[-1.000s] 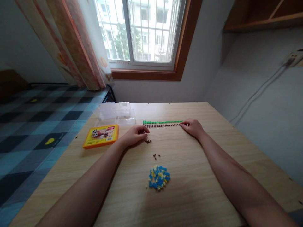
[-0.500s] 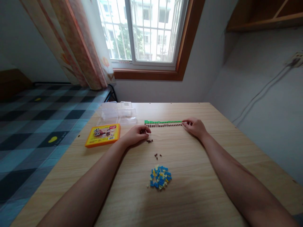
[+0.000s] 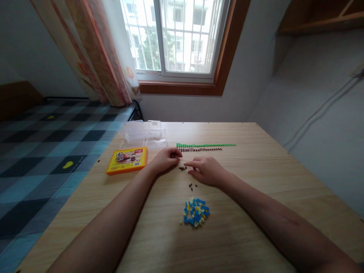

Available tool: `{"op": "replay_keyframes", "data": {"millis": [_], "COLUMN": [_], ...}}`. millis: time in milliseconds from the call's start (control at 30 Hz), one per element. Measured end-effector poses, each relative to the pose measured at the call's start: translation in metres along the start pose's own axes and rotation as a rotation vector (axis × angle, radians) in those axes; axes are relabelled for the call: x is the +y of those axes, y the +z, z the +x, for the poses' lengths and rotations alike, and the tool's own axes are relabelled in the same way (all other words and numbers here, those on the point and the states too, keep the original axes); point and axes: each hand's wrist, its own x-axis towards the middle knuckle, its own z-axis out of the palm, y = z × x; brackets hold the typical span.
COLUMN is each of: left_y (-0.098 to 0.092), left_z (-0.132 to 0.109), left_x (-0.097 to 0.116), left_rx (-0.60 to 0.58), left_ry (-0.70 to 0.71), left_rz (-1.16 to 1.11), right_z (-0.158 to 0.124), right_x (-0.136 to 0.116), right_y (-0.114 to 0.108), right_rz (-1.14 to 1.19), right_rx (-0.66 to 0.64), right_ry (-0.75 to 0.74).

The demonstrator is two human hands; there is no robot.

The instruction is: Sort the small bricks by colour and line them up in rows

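Observation:
A row of small green bricks (image 3: 199,145) runs across the far part of the table. Just nearer lies a shorter row of small brown bricks (image 3: 203,149). My left hand (image 3: 165,160) rests by the left end of the brown row, fingers loosely curled, with thumb and fingertips apart and nothing visible between them. My right hand (image 3: 208,170) reaches in from the right, index finger stretched out and thumb apart, its tips beside a little pile of loose brown bricks (image 3: 182,168). A few more brown bricks (image 3: 191,186) lie closer to me.
A heap of blue and yellow bricks (image 3: 196,213) is on the near middle of the table (image 3: 256,212). At the left stand a yellow-orange box (image 3: 127,160) and clear plastic trays (image 3: 145,134). A checked bed (image 3: 57,151) adjoins the table's left side.
My right hand has left the right end of the rows and come left and nearer to the small brown pile. My left hand stays about where it was. The view has shifted slightly.

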Motion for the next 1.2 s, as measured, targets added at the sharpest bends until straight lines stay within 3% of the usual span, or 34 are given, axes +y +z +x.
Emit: {"op": "replay_keyframes", "data": {"millis": [333, 667, 1200], "left_y": [0.000, -0.005, -0.005], "left_z": [0.001, -0.002, -0.001], "left_x": [-0.002, 0.006, 0.005], "left_rx": [-0.004, -0.163, -0.132], "left_ry": [0.011, -0.040, -0.009], "left_rz": [-0.014, -0.006, 0.050], "right_z": [0.000, -0.005, -0.008], "right_x": [0.009, 0.022, 0.025], "right_y": [0.002, 0.001, 0.006], "right_rz": [-0.013, 0.083, 0.177], "right_rx": [0.013, 0.031, 0.114], "right_ry": [-0.018, 0.024, 0.013]}}
